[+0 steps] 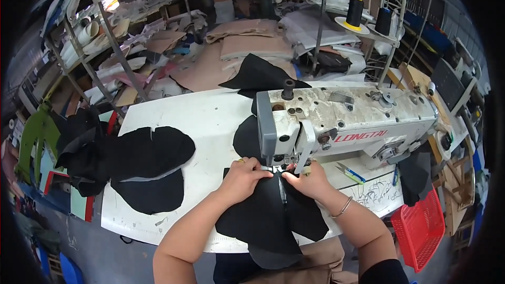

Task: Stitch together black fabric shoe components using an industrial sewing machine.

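Note:
A black fabric piece (258,210) lies under the presser foot (274,169) of a white sewing machine (352,118), its near end hanging over the table's front edge. A narrow lighter slit runs toward me from the needle area. Just left of the foot, my left hand (241,180) pinches the fabric between thumb and fingers. My right hand (311,181) grips the fabric's right part close to the foot, its fingers partly hidden beside the machine head. More black fabric (246,138) spreads out behind the needle area.
Black cut pieces (152,152) are piled at the table's left. Thread snips (351,172) lie right of my right hand. A red plastic basket (419,226) stands below the table's right end. Behind the white table (184,108) are black thread cones (354,10) and stacked material (252,42).

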`<state>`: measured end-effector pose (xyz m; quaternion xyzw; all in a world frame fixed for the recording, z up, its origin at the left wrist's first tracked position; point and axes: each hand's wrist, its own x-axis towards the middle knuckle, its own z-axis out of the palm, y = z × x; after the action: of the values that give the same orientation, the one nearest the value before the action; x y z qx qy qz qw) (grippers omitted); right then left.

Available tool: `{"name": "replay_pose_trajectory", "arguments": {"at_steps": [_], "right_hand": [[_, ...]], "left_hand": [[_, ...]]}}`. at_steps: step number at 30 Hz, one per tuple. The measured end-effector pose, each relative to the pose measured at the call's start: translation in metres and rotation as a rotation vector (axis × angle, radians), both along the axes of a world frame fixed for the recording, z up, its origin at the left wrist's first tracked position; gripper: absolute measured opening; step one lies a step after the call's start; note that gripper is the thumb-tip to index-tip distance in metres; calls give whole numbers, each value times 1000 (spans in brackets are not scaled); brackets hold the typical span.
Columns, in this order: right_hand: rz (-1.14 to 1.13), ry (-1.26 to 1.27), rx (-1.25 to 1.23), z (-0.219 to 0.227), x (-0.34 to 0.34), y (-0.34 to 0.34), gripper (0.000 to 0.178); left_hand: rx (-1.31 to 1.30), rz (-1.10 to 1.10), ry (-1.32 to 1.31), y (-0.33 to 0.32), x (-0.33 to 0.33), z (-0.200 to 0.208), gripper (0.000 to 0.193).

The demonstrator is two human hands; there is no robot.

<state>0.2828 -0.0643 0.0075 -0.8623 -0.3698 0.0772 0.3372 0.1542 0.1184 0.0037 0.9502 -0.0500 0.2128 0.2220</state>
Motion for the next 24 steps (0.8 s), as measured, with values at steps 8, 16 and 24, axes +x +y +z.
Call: {"name": "replay_pose_trajectory", "arguments": {"at_steps": [8,16,24], "right_hand": [[11,84,169,-17,6,3,31],[69,177,-23,-23,23,0,34],[21,139,-82,-18,18,4,41]], "left_hand": [[13,9,20,0,-1,2,27],[-2,-2,54,1,0,1,28],[18,8,37,0,-1,0,29]]}}
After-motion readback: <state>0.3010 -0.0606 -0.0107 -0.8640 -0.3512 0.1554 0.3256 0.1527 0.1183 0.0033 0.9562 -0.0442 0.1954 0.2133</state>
